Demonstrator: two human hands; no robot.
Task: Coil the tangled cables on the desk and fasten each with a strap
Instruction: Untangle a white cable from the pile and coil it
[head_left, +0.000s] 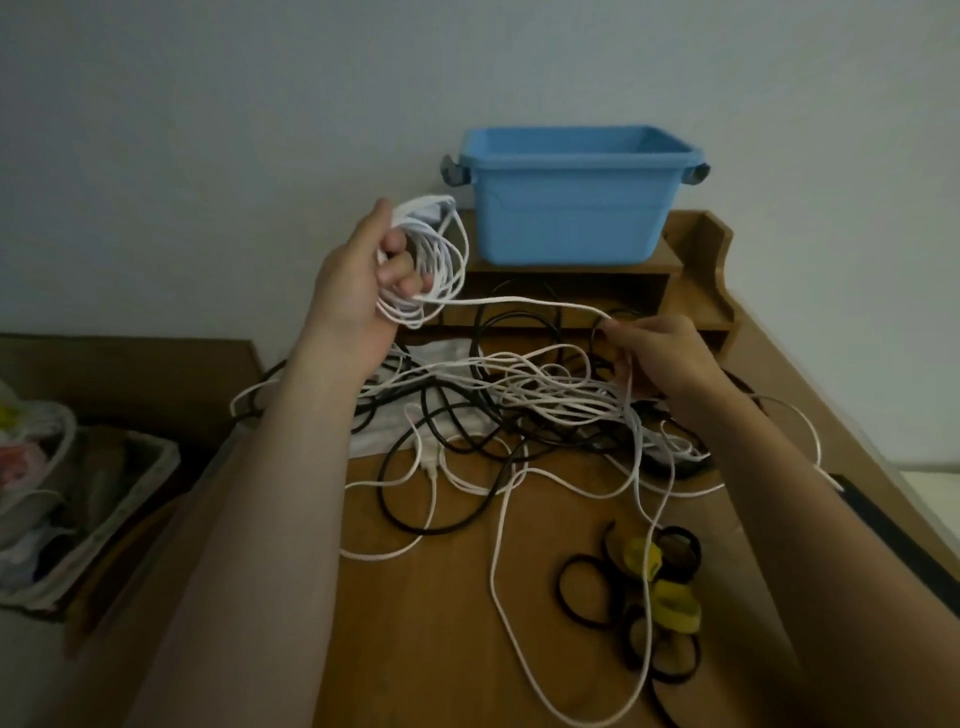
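Note:
My left hand (363, 280) is raised above the desk and grips a coil of white cable (441, 249) wound in several loops. One strand runs from the coil to my right hand (660, 353), which pinches it over the tangle. A heap of white cables (550, 395) and black cables (431, 467) lies mixed on the wooden desk (441, 623). Long white loops trail toward the front edge. Black and yellow straps (649, 592) lie in a small pile at the front right.
A blue plastic bin (576, 208) stands on a wooden shelf unit (696, 270) at the back of the desk. A white cloth (384, 436) lies under the tangle. A basket with bags (78, 499) sits low to the left.

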